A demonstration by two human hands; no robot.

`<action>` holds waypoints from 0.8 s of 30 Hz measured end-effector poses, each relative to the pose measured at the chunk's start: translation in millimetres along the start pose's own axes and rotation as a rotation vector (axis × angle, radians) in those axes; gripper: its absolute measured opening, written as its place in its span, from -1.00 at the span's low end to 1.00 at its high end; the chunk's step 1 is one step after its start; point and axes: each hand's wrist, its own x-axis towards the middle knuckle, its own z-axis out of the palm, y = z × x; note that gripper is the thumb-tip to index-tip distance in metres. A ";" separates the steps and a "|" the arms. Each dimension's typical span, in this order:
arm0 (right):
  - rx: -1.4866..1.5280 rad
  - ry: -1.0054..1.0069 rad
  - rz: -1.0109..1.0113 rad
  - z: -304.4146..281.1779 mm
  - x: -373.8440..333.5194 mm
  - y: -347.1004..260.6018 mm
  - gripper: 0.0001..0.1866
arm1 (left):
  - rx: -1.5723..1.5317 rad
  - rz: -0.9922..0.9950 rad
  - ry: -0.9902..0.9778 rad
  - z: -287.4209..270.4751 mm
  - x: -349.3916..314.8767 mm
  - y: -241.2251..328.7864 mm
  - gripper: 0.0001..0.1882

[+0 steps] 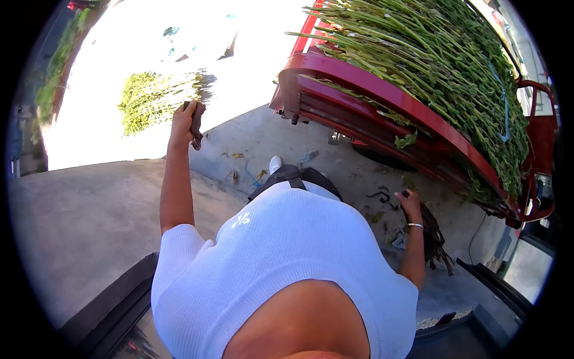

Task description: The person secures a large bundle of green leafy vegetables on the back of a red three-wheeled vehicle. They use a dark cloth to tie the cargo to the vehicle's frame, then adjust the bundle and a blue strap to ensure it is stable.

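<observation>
My left hand [181, 124] is raised out to the left, its fingers closed round a limp dark brown strip [197, 125] whose end dangles below them. Beyond it, a bundle of cut green stalks [156, 100] lies on the sunlit ground. Low on the right, my right hand [410, 204] is closed, with something dark showing at its fingertips. A bunch of long dark strips [435, 236] hangs beside that wrist and seems to come from this hand. More dark curled strips [382, 196] lie on the ground close to its fingers.
A red cargo vehicle [371, 81] stands at the right, its bed piled high with green stalks [430, 66] and a blue cord [506, 113] across them. Scraps and dry leaves [236, 155] litter the concrete. Dark-framed edges [122, 305] lie behind me on both sides.
</observation>
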 end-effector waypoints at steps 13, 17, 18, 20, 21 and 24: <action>0.820 -0.142 -0.494 131.1 7.9 -321.6 -0.86 | 0.574 0.527 -0.691 197.1 -138.0 -5.2 -0.32; 0.774 0.055 -0.593 112.4 1.9 -329.6 -0.90 | 0.532 0.615 -0.651 188.6 -137.5 -13.2 -0.28; 0.961 0.020 -0.515 111.8 1.1 -330.4 -0.94 | 0.275 0.614 -0.641 188.4 -135.0 -25.8 -0.52; 1.144 -0.100 -0.422 108.6 4.8 -321.3 -0.94 | 0.097 0.186 -0.698 178.6 -129.8 -33.4 -0.69; 1.234 -0.160 -0.372 108.1 7.1 -316.0 -0.93 | 0.008 -0.028 -0.719 175.2 -128.8 -36.4 -0.76; 1.082 -0.067 -0.546 115.2 1.8 -320.6 -0.95 | 0.033 -0.016 -0.695 180.4 -135.4 -40.1 -0.81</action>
